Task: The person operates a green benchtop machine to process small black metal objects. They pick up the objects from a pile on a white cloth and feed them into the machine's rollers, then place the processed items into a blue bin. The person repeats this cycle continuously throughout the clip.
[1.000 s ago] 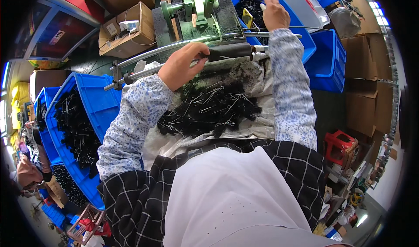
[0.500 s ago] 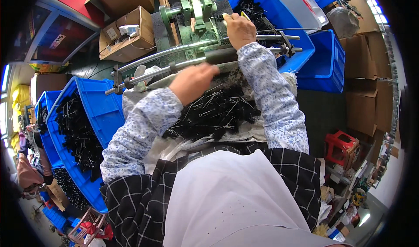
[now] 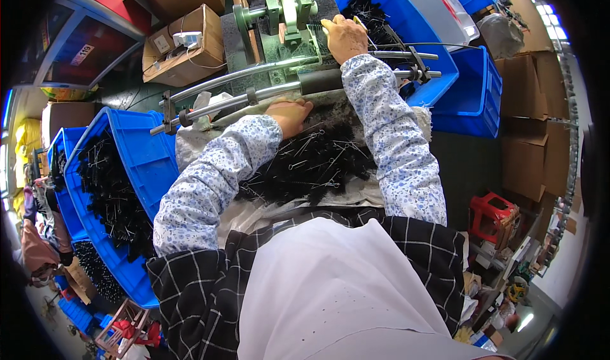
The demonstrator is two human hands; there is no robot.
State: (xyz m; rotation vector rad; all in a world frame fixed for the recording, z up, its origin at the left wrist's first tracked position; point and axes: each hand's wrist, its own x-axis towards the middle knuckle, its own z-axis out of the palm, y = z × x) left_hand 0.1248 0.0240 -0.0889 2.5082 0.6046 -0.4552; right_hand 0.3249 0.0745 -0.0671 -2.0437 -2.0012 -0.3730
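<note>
My right hand (image 3: 346, 39) is closed at the green machine (image 3: 291, 26), fingers pinched on a small wire brush (image 3: 315, 27). Its dark bristles show just left of the fingertips, beside the machine's upright block; the rest is hidden by the hand. My left hand (image 3: 290, 115) is closed, its fingers curled together just below the dark sleeve on the metal rails. Whatever it may hold is hidden. Under it and toward me lies a heap of black brushes (image 3: 318, 166) with thin looped wire stems, spread on a pale cloth over my lap.
Two curved metal rails (image 3: 219, 106) cross between me and the machine. A blue crate (image 3: 143, 163) full of black brushes stands at left. Blue bins (image 3: 467, 93) are at right, one behind holding more brushes. A cardboard box (image 3: 181, 48) sits left of the machine, a red stool (image 3: 492, 217) at right.
My left hand, blurred before over the near rail, has moved down and slightly right, below the rail. My right hand has shifted a little left and stays at the machine with the wire brush.
</note>
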